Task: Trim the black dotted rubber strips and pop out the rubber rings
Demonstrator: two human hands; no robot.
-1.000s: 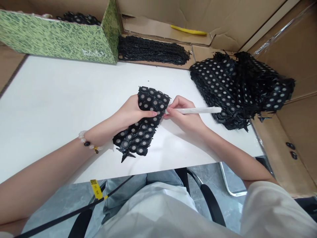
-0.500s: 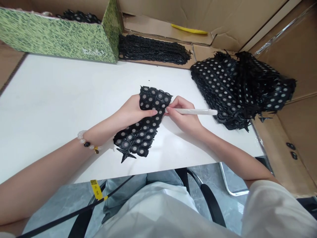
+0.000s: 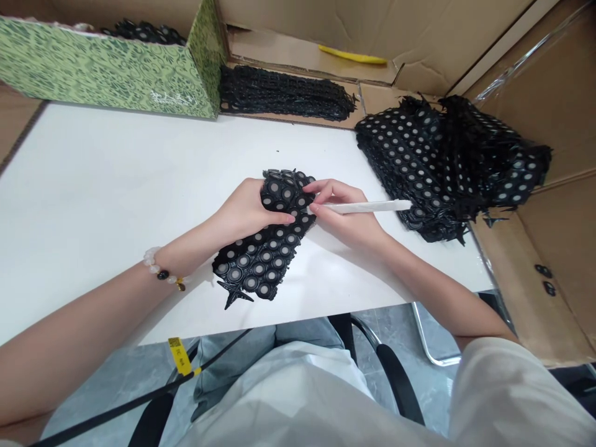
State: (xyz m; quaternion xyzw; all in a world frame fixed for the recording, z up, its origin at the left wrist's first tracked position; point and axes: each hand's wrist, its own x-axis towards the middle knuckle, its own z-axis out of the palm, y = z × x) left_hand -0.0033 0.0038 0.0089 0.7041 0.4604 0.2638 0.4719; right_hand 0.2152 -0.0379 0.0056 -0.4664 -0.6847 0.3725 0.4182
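Observation:
A black moulded sheet of round discs with grey centres (image 3: 261, 261) lies across the white table, with a spiky trimmed corner at its near end. My left hand (image 3: 246, 208) grips its upper part, and the sheet's far end curls up around my fingers. My right hand (image 3: 344, 214) holds a slim white stick (image 3: 367, 207) between thumb and fingers, its tip hidden by my fingers. My right fingertips touch the sheet's right edge. A large heap of similar black sheets (image 3: 447, 161) lies just beyond the stick's far end.
The white table (image 3: 116, 205) ends at a near edge above my lap. Behind it stand a green patterned box (image 3: 102, 68) and a stack of black strips (image 3: 284, 93). Cardboard panels (image 3: 554, 273) surround the right side, and a yellow strip (image 3: 351, 54) lies at the back.
The sheet's far end has bunched and curled toward my left hand. My right fingers have spread, lifting onto the sheet's edge, and the stick has tilted slightly.

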